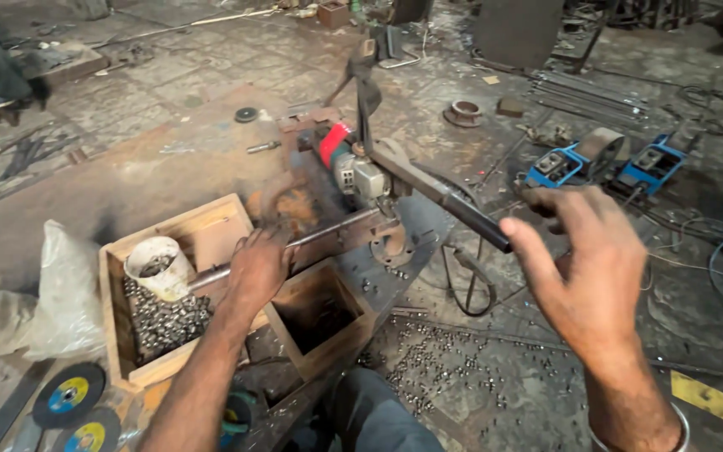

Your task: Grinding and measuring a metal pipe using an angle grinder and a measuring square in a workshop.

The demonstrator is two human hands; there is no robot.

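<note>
the left hand (254,266) presses closed on the metal rod (311,241) lying across the wooden box (211,219) toward the cutter (360,172). the right hand (583,259) hovers open just off the lever handle (453,203); better to wrap it fully and pull steadily.

Open floor (596,368) lies right of the lever (453,205); wooden box (211,226) and plastic bag (64,293) seemingly crowd the left.

A wooden box (179,289) sits near left on the surface (127,180) — a cup (157,266) inside it. The grinder (353,167) stands farther right, discs (69,395) lie nearest left, and small pieces (453,360) scatter on the floor (546,84) at right.
</note>
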